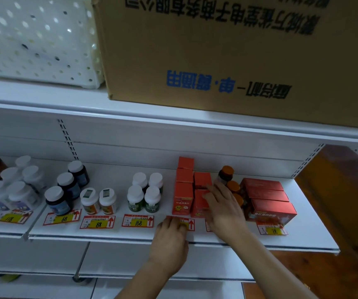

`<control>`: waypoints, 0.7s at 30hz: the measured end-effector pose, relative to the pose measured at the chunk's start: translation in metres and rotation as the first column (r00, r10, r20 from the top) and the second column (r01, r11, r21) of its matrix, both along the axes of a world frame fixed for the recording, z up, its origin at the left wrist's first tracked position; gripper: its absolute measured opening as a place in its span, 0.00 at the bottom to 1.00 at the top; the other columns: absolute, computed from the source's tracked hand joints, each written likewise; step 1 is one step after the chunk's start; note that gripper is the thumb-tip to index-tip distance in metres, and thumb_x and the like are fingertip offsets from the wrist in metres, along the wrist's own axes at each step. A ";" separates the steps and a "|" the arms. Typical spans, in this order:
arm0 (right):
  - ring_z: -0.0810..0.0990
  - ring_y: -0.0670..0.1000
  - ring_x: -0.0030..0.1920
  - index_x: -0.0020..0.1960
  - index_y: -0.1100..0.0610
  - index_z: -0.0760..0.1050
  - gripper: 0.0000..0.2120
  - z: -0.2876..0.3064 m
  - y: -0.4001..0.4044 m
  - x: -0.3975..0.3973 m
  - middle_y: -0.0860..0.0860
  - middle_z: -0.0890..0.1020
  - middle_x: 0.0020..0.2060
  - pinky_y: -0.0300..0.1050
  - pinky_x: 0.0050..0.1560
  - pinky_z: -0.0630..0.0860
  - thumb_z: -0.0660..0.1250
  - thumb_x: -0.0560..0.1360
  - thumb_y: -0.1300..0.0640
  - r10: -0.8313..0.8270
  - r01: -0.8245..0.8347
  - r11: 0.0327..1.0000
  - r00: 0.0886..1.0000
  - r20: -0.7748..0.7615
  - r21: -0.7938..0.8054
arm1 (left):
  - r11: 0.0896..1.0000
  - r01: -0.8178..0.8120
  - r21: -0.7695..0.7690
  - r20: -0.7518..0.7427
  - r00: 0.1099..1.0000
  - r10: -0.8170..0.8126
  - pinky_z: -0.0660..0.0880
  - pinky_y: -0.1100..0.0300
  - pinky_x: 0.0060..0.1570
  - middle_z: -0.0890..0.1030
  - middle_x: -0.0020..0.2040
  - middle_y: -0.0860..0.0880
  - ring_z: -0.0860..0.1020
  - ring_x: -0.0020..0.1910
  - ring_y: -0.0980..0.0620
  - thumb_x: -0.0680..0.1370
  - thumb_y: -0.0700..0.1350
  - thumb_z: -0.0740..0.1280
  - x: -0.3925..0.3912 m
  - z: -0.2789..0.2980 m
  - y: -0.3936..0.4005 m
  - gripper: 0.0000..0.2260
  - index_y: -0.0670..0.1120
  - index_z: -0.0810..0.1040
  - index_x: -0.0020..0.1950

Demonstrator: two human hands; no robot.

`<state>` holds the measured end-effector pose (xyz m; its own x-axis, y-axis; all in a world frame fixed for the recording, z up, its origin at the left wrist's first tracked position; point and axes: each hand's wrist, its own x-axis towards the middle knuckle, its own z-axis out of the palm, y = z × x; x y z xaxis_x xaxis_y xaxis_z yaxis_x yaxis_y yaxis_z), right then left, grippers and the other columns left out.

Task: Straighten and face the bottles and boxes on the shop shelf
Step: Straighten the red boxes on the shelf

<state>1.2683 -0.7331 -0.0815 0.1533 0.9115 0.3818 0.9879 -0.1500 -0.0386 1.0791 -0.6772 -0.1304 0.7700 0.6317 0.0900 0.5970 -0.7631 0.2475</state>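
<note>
I see both hands at the white shelf. My right hand lies against the front orange box of the right-hand column, fingers spread and bent over its top and side; whether it truly grips the box I cannot tell. My left hand rests on the shelf edge with fingertips curled down on a price tag, holding nothing. A second column of orange boxes stands touching on the left. Just right of the hand, amber bottles with orange caps run front to back, then flat red boxes. To the left stand green bottles, two white jars, dark bottles and white bottles. A cardboard carton sits on the shelf above.
</note>
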 end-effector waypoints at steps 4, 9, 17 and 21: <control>0.74 0.57 0.64 0.53 0.58 0.80 0.20 0.010 -0.004 0.001 0.54 0.82 0.57 0.57 0.61 0.77 0.80 0.64 0.57 0.098 -0.095 0.994 0.992 -0.076 0.046 | 0.999 -0.009 0.053 0.107 0.994 0.003 0.80 0.54 0.44 0.80 0.46 0.50 0.79 0.46 0.47 0.65 0.50 0.74 -0.003 0.003 0.001 0.11 0.50 0.81 0.46; 0.78 0.53 0.60 0.60 0.57 0.78 0.22 0.051 -0.014 -0.007 0.50 0.79 0.60 0.50 0.60 0.77 0.77 0.68 0.54 0.122 -0.110 0.992 0.951 -0.284 0.056 | 0.998 -0.052 -0.022 0.321 0.945 0.056 0.77 0.53 0.50 0.80 0.53 0.51 0.77 0.52 0.49 0.75 0.50 0.66 -0.004 0.031 0.004 0.12 0.50 0.77 0.57; 0.74 0.36 0.62 0.65 0.49 0.78 0.23 0.129 -0.036 -0.016 0.39 0.77 0.61 0.24 0.63 0.64 0.76 0.72 0.50 0.046 -0.035 0.999 0.866 -0.498 0.030 | 0.847 0.185 -0.498 0.512 0.852 0.115 0.73 0.61 0.64 0.74 0.67 0.63 0.74 0.64 0.64 0.77 0.62 0.65 -0.009 0.103 0.001 0.30 0.64 0.59 0.77; 0.77 0.36 0.61 0.63 0.48 0.80 0.20 0.140 -0.047 -0.025 0.35 0.78 0.59 0.36 0.63 0.74 0.76 0.72 0.50 0.081 -0.031 0.995 0.786 -0.613 0.091 | 0.786 0.246 -0.567 0.586 0.791 0.175 0.77 0.53 0.62 0.79 0.63 0.63 0.78 0.61 0.64 0.78 0.59 0.68 -0.016 0.119 -0.003 0.26 0.60 0.67 0.75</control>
<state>1.2430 -0.7796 0.0588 0.3279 0.8994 0.2890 0.7575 -0.0675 -0.6494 1.0636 -0.6801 -0.0114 0.7142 0.6847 0.1451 0.1455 -0.3480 0.9261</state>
